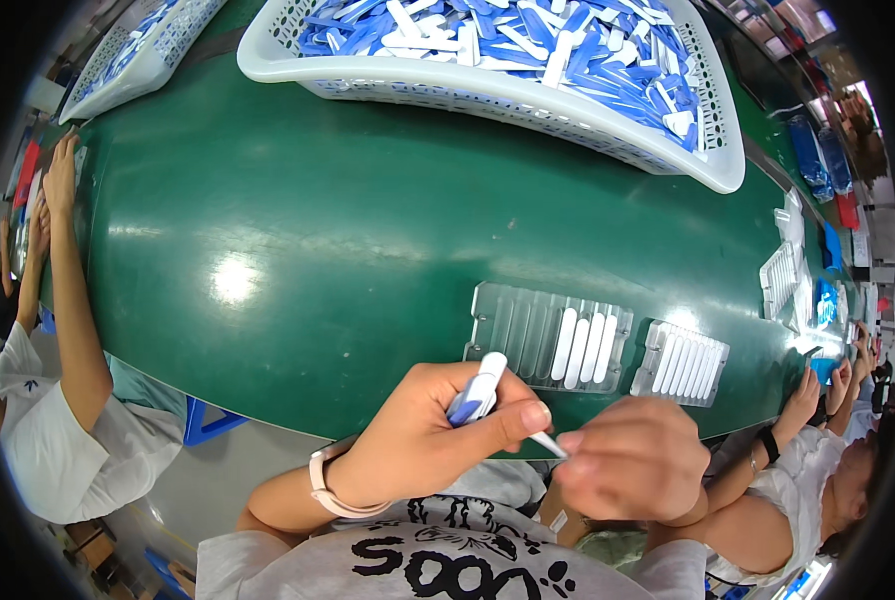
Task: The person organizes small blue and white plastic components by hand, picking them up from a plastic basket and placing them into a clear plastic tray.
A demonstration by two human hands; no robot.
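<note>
Holding: left hand (pixel 423 440) grips blue-white stick (pixel 478 393) at table's (pixel 298 230) near edge.
Right hand (pixel 633 460): pinches its thin white tip (pixel 550 446).
Risk: tip may slip, falling off the edge, away from tray (pixel 548 345).

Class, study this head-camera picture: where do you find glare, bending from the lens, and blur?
Head view: a bright lamp glare sits on the green table, left of centre; the fisheye bends the white basket and the table edge into curves, with a black rim around the frame; the right hand looks soft with blur, while the left hand holding the blue and white piece is sharper.
</note>
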